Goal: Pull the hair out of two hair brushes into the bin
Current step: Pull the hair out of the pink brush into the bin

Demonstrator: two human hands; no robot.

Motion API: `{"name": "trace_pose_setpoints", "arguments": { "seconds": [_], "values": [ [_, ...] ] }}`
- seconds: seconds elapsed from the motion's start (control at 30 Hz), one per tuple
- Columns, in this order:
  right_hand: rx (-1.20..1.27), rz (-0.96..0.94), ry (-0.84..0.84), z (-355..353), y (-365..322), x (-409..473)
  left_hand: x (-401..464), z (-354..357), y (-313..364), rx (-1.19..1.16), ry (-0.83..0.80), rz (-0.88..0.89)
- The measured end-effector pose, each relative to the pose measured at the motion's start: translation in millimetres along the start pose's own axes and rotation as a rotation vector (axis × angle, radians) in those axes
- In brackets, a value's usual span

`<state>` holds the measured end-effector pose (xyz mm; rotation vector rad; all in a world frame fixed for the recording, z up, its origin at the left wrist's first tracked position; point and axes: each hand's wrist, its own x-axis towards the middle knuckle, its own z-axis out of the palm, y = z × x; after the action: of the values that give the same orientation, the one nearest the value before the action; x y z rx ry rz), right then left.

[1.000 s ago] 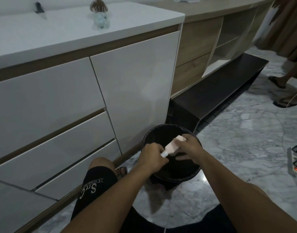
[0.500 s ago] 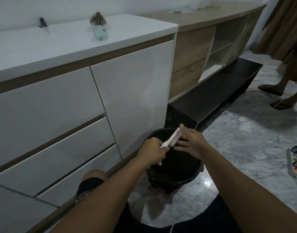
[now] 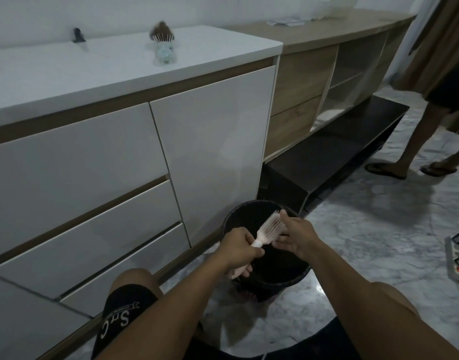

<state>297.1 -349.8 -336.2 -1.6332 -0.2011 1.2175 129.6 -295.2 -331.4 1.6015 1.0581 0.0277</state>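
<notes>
A pink hair brush (image 3: 270,228) is held over the black bin (image 3: 270,275) on the floor. My left hand (image 3: 238,246) is closed around its handle, bristles turned up and to the right. My right hand (image 3: 294,236) rests against the bristle head, fingers spread along it; whether it pinches any hair is too small to tell. A second brush (image 3: 163,45) with a pale green handle and a clump of brown hair in its bristles lies on the white countertop (image 3: 98,71) at the back.
White cabinet doors and drawers (image 3: 119,178) stand just left of the bin. A low black bench (image 3: 335,157) runs behind it. Another person's legs in sandals (image 3: 410,141) stand at the right. A power strip (image 3: 458,258) lies on the marble floor.
The brush has turned so its bristles face up more. My right hand slid from the brush tip down along the bristles. My view has lifted slightly, and the other person stepped closer.
</notes>
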Motion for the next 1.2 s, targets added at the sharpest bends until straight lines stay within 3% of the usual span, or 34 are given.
{"name": "trace_pose_setpoints", "arguments": {
  "seconds": [0.17, 0.3, 0.63, 0.87, 1.07, 1.2],
  "values": [
    [0.136, 0.062, -0.205, -2.1, 3.0, 2.9, 1.4, 1.6, -5.9, -0.041, 0.018, -0.007],
    [0.165, 0.0, -0.272, -1.6, 5.4, 3.5, 0.7, -0.2, -6.6, -0.033, 0.004, 0.001],
    [0.122, -0.057, 0.08, 2.9, 3.1, 6.3, 2.0, 1.4, -4.0, -0.046, 0.017, 0.024],
    [0.148, -0.023, -0.042, 3.7, -9.9, -2.1, -2.6, -5.7, 2.5, -0.134, 0.003, 0.007],
    [-0.056, -0.058, 0.077, 10.5, -27.3, 0.1, -0.2, -20.2, 2.6, 0.143, 0.127, 0.099],
    [-0.459, -0.208, -0.039, 18.6, -30.3, -0.7, 0.6, -27.8, 12.3, 0.449, 0.286, 0.186]
  ]
}}
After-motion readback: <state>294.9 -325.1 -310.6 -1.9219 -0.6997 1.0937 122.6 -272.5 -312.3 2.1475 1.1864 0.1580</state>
